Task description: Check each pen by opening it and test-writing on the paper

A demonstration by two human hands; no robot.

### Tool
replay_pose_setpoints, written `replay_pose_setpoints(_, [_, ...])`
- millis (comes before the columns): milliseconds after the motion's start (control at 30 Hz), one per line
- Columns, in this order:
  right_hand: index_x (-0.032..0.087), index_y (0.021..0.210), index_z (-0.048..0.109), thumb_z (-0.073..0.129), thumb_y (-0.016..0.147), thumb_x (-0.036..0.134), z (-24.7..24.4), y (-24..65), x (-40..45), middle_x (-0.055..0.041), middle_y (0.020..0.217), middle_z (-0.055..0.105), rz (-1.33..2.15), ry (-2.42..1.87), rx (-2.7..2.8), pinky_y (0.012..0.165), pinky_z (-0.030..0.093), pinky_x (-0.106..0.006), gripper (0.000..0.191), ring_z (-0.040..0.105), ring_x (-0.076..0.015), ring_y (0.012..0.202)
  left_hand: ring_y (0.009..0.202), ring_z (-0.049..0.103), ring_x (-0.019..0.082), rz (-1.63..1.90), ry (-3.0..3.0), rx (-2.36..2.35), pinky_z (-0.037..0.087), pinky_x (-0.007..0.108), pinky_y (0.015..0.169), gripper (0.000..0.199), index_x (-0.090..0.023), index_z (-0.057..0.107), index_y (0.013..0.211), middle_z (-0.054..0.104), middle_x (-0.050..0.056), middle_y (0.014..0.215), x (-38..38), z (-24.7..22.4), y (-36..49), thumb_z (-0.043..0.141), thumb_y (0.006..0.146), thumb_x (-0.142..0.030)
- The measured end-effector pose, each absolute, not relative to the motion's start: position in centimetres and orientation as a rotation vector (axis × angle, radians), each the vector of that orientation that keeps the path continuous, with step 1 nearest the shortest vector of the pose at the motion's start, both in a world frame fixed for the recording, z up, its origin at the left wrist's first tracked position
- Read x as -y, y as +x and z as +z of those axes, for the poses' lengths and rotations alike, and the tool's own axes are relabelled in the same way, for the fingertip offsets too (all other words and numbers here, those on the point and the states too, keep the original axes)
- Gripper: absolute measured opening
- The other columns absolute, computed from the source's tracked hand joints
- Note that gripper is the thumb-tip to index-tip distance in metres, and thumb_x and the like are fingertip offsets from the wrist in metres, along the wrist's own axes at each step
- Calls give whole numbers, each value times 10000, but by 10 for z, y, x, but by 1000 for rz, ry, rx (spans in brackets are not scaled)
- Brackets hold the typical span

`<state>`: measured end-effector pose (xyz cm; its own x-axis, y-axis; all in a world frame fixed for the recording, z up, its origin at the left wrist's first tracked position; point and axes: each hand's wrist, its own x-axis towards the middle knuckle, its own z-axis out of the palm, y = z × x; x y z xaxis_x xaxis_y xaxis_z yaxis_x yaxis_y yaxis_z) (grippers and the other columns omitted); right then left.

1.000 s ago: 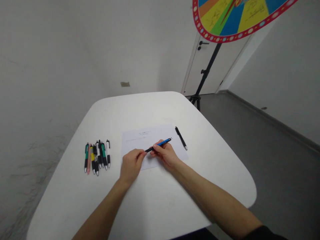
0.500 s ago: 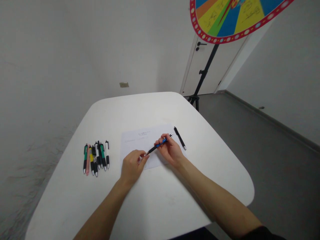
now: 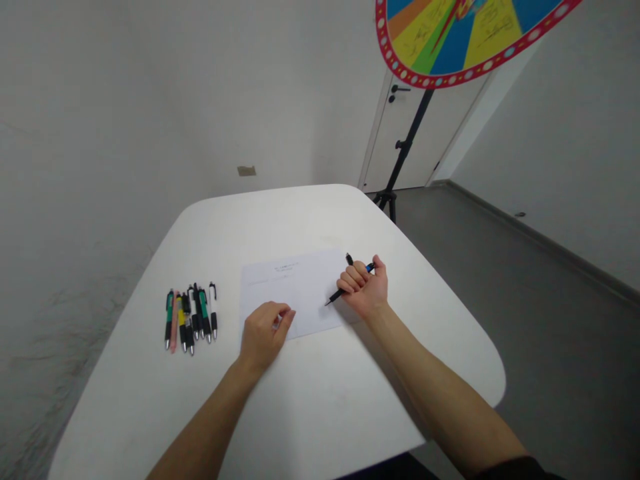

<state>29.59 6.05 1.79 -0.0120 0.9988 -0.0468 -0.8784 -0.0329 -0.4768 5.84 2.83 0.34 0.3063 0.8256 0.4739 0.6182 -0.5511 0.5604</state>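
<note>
My right hand (image 3: 367,288) is closed in a fist around a blue and black pen (image 3: 336,296). Its thin tip points down and left over the sheet of paper (image 3: 305,293), and a bit of blue barrel shows by my thumb. My left hand (image 3: 266,333) rests at the sheet's lower left, thumb and index finger pressed together; whatever may be between them is hidden. A few lines of small writing run across the paper's upper part. Just behind my right fist, a black pen (image 3: 349,259) lies on the table, mostly covered by the hand.
Several pens (image 3: 205,317) in green, white, yellow and black lie in a row at the left of the white table (image 3: 280,220), with a pink one (image 3: 174,323) among them. Beyond the table's far right corner stands a colourful prize wheel (image 3: 453,57) on a black tripod (image 3: 404,150).
My right hand has moved right with the blue and black pen, drawing it away from my left fingers, and has wrapped into a fist. My left hand stays almost in place.
</note>
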Motion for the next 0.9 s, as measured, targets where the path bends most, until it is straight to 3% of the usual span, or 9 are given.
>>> replay_pose_setpoints(133, [220, 472, 209, 620, 798, 468, 16, 298, -61, 81, 380, 225, 1574, -378, 313, 358, 230, -212, 580, 152, -66, 358, 606, 569, 145, 1102, 2309, -1331, 452, 284, 634, 269, -194, 656, 764, 668, 23, 676, -28, 4, 58, 507, 924, -350])
replay_pose_setpoints(333, [222, 497, 246, 601, 815, 564, 19, 300, -61, 78, 410, 261, 1548, -383, 300, 363, 225, -212, 587, 166, -67, 379, 598, 565, 141, 1128, 2321, -1335, 445, 281, 628, 269, -189, 652, 755, 660, 19, 664, -28, 2, 59, 506, 926, -336])
replay_pose_setpoints(567, [224, 483, 251, 544, 842, 512, 22, 309, -63, 81, 421, 192, 1485, -424, 271, 360, 213, -216, 545, 128, -74, 389, 599, 569, 139, 1141, 2351, -1324, 446, 276, 626, 245, -181, 647, 760, 658, 16, 665, -29, 0, 57, 521, 924, -313])
replay_pose_setpoints(700, [216, 567, 401, 474, 867, 562, 28, 312, -66, 62, 499, 305, 1413, -440, 228, 382, 283, -205, 463, 231, -83, 420, 602, 574, 137, 1133, 2363, -1327, 449, 275, 626, 252, -180, 648, 768, 662, 15, 672, -29, -1, 56, 514, 932, -316])
replay_pose_setpoints(800, [201, 741, 548, 412, 877, 436, 32, 318, -70, 15, 621, 439, 1319, -476, 207, 425, 360, -225, 304, 370, -110, 493, 604, 574, 134, 1141, 2375, -1316, 454, 273, 627, 248, -177, 646, 771, 661, 12, 672, -30, -3, 55, 513, 935, -307])
replay_pose_setpoints(900, [193, 920, 615, 379, 857, 372, 35, 328, -73, -18, 711, 494, 1230, -512, 222, 460, 404, -247, 303, 460, -139, 576, 606, 573, 134, 1157, 2394, -1314, 456, 273, 627, 237, -177, 643, 775, 656, 10, 670, -30, -4, 55, 517, 935, -299])
